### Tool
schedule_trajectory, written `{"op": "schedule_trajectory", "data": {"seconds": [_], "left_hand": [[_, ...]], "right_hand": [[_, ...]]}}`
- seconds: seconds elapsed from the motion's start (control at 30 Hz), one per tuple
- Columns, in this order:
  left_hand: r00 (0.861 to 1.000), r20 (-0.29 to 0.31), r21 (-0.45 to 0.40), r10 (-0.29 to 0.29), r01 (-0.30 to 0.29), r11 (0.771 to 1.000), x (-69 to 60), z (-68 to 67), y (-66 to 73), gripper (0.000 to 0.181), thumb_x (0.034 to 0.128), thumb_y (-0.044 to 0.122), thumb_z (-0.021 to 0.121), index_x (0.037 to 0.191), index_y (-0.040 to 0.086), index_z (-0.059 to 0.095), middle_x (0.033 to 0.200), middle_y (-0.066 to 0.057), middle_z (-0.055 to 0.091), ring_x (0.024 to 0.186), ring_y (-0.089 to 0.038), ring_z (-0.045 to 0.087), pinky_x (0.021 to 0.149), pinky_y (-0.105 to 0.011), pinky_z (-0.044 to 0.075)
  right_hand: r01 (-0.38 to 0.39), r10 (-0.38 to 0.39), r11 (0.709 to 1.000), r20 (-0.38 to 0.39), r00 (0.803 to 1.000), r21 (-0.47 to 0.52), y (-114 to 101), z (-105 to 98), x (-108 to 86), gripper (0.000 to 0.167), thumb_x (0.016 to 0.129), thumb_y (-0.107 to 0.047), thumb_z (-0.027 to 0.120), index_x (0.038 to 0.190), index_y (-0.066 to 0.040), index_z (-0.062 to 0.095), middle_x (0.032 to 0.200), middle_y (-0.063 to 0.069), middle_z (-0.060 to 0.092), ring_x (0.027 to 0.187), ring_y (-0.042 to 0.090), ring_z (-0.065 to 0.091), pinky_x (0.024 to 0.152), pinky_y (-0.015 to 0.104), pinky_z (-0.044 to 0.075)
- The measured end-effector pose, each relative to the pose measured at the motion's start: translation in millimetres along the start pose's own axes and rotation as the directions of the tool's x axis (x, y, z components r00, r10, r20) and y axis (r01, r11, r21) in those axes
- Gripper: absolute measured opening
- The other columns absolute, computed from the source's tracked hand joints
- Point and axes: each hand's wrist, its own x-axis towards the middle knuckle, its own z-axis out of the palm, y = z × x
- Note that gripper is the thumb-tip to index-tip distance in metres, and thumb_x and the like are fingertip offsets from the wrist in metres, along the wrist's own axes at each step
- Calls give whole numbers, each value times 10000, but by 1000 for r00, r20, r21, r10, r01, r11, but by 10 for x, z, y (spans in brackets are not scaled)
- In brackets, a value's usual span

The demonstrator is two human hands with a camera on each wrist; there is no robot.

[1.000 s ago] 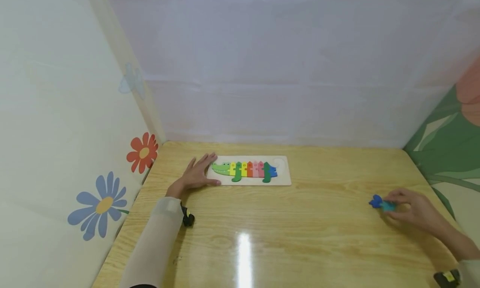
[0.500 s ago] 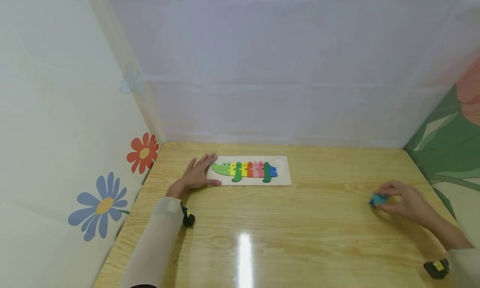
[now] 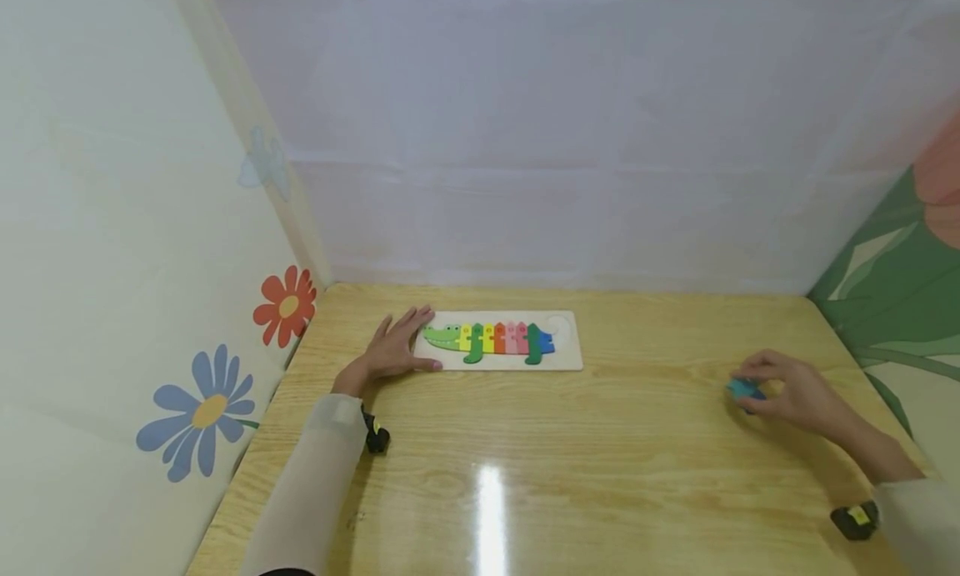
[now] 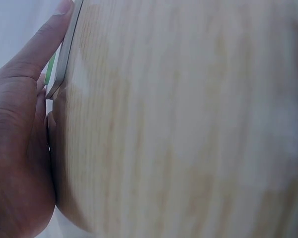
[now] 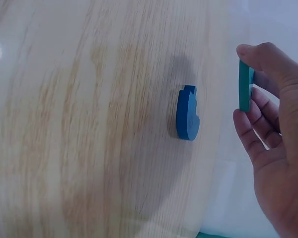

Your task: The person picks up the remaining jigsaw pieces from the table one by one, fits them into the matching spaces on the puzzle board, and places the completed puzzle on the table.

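A white puzzle board (image 3: pixel 568 358) with a colorful crocodile lies flat near the table's far edge. My left hand (image 3: pixel 392 348) spreads over its left end, fingers at the back corner and thumb (image 4: pixel 39 47) along the front edge. Over at the right, my right hand (image 3: pixel 804 394) pinches a teal puzzle piece (image 5: pixel 245 87) between thumb and fingers, above the wood. Below it a blue puzzle piece (image 5: pixel 187 116) lies on the table, partly covered by the hand in the head view. The recess at the crocodile's tail (image 3: pixel 559 326) shows bare board.
The wooden table (image 3: pixel 637 468) carries a bright light reflection at its front. A white wall (image 3: pixel 480 184) stands behind it. Flower-printed panels flank the left (image 3: pixel 210 409) and right (image 3: pixel 900 293) sides. A small black device (image 3: pixel 855 519) is worn on each wrist.
My right hand has moved slightly left and away from me with the teal piece, which now sits over the blue piece's far left side. My left hand and the board have stayed put.
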Motion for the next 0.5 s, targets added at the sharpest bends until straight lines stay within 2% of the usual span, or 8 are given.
{"op": "schedule_trajectory", "data": {"seconds": [0.2, 0.5], "left_hand": [[1000, -1, 8, 5, -5, 1000, 1, 0, -18, 1146, 854, 614, 811, 1703, 119, 222, 1780, -101, 149, 1647, -346, 56, 1273, -635, -52], [1000, 1, 6, 1, -1, 1000, 2, -3, -9, 1150, 849, 623, 812, 1703, 126, 225, 1780, -99, 150, 1648, -341, 53, 1275, -631, -53]], "right_hand": [[25, -25, 1000, -1, 1000, 7, -7, 43, 70, 503, 532, 60, 986, 1004, 3, 823, 989, 30, 687, 865, 12, 621, 693, 156, 501], [80, -79, 994, -21, 997, 68, -38, 119, 225, 505, 530, 93, 970, 1005, 11, 821, 994, 56, 698, 847, 44, 648, 689, 156, 514]]}}
